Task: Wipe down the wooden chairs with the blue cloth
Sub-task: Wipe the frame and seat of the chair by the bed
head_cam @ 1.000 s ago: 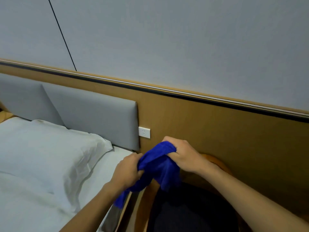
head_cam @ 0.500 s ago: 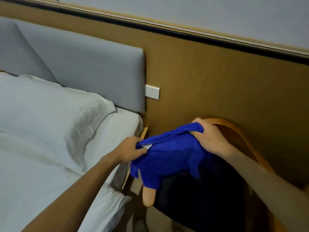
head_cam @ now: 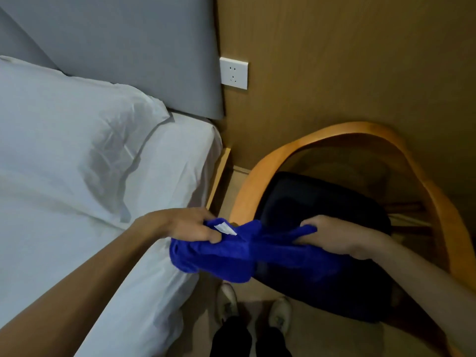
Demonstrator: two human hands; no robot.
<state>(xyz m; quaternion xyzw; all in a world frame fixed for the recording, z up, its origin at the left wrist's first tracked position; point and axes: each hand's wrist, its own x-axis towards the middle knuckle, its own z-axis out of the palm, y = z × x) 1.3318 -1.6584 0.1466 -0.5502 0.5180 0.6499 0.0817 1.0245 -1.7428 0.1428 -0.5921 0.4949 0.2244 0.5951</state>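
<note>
A blue cloth (head_cam: pixel 244 253) with a small white label hangs bunched between both my hands, above the front left corner of a chair. My left hand (head_cam: pixel 185 225) grips its left end, thumb over the fabric. My right hand (head_cam: pixel 334 235) pinches its right end. The wooden chair (head_cam: pixel 334 132) has a curved light-wood back and arm rail and a dark seat cushion (head_cam: pixel 309 197). It stands against the wood wall panel, right of the bed. The cloth covers part of the chair's left arm and seat front.
A bed with white sheets and a pillow (head_cam: pixel 77 140) fills the left side, with a grey headboard (head_cam: pixel 141 47) behind it. A white wall socket (head_cam: pixel 234 72) sits on the wood panel. My shoes (head_cam: pixel 252 307) stand on the floor in the narrow gap between bed and chair.
The view has tilted down from the wall to the chair and floor. Both hands have lowered with the cloth and pulled apart, stretching it out over the chair's front.
</note>
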